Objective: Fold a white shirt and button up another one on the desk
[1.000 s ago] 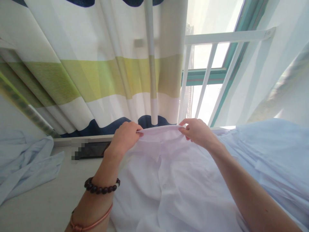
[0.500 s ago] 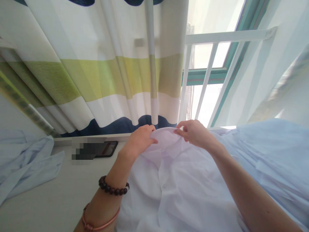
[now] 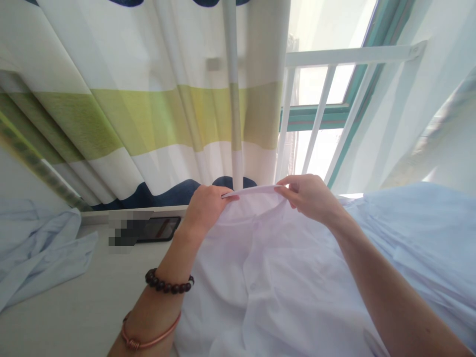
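Note:
A white shirt (image 3: 282, 277) is spread in front of me, its buttoned front facing up and its lower part running out of view. My left hand (image 3: 206, 206) pinches the left end of the collar (image 3: 256, 193) between thumb and fingers. At the collar's other end, my right hand (image 3: 307, 196) grips the edge in the same pinch. The collar is raised and stretched between both hands. A dark beaded bracelet (image 3: 169, 285) and a copper-coloured bangle (image 3: 148, 342) circle my left forearm.
A dark phone (image 3: 159, 229), partly blurred out, lies left of the shirt on the pale surface (image 3: 111, 292). Light blue cloth lies in heaps at the left (image 3: 44, 258) and right (image 3: 416, 223). Behind are a striped curtain (image 3: 148, 114) and a white railing (image 3: 349, 55) before a window.
Both hands have risen slightly and moved a little farther apart, my left hand going left. The collar edge between them has become straighter and tauter.

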`<state>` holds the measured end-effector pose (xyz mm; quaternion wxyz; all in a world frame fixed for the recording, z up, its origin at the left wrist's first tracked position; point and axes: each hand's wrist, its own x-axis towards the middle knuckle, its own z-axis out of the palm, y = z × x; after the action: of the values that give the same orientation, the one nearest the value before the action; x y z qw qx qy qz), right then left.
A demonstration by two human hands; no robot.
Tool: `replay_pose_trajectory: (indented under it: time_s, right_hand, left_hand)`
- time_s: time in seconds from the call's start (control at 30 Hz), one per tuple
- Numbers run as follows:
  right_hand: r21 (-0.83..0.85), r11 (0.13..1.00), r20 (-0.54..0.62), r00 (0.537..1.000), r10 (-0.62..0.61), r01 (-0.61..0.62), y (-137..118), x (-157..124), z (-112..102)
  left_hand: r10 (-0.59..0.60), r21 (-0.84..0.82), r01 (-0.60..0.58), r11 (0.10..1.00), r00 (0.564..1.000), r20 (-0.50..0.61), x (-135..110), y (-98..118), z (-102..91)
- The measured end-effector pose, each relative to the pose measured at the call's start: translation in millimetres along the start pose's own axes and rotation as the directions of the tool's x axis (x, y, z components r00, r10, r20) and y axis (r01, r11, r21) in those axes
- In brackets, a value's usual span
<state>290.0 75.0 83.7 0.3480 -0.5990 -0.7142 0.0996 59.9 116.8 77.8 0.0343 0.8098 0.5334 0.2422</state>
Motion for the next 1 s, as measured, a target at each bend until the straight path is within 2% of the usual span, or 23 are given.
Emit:
replay_pose_trajectory:
  time_s: [0.13,0.23,0.3,0.37,0.43,0.47,0.53,0.63,0.7,0.73,0.87,1.0]
  right_hand:
    - [0.084,0.995,-0.041,0.997,0.059,-0.055,0,0,1]
    - [0.104,0.989,0.006,0.995,0.103,-0.103,1,1,3]
    - [0.087,0.987,0.088,0.988,0.126,-0.134,2,1,5]
    - [0.083,0.982,0.158,0.975,0.154,-0.169,4,2,6]
    - [0.124,0.97,0.194,0.964,0.185,-0.211,5,2,7]
    - [0.166,0.957,0.196,0.96,0.203,-0.236,6,2,8]
    - [0.3,0.91,0.175,0.954,0.241,-0.285,5,3,9]
    - [0.555,0.779,0.094,0.953,0.289,-0.291,1,8,16]
    - [0.668,0.703,0.032,0.952,0.304,-0.247,-3,19,24]
    - [0.696,0.681,0.007,0.951,0.31,-0.227,-4,26,30]
    - [0.691,0.687,-0.029,0.942,0.334,-0.223,4,61,56]
    - [0.607,0.764,-0.024,0.956,0.291,-0.217,26,82,84]
  left_hand:
    - [-0.077,0.089,0.065,0.994,0.987,0.138,0,-12,-5.8]
    - [-0.118,0.102,0.099,0.99,0.973,0.198,-1,-22,-10.3]
    - [-0.193,0.061,0.184,0.981,0.955,0.226,-3,-26,-11.8]
    - [-0.282,-0.008,0.298,0.955,0.913,0.295,-5,-26,-12.2]
    - [-0.313,-0.116,0.371,0.921,0.885,0.345,-6,-25,-11.9]
    - [-0.307,-0.197,0.388,0.901,0.887,0.345,-6,-23,-11.5]
    - [-0.291,-0.413,0.402,0.817,0.906,0.306,-4,-20,-9.5]
    - [-0.295,-0.745,0.356,0.564,0.929,0.221,8,-13,-1.5]
    - [-0.329,-0.852,0.282,0.441,0.934,0.139,20,-11,7.7]
    - [-0.35,-0.871,0.251,0.422,0.932,0.099,27,-10,13.0]
    - [-0.395,-0.838,0.236,0.492,0.918,0.026,55,-15,34.5]
    - [-0.392,-0.734,0.254,0.629,0.92,-0.018,70,-28,51.9]
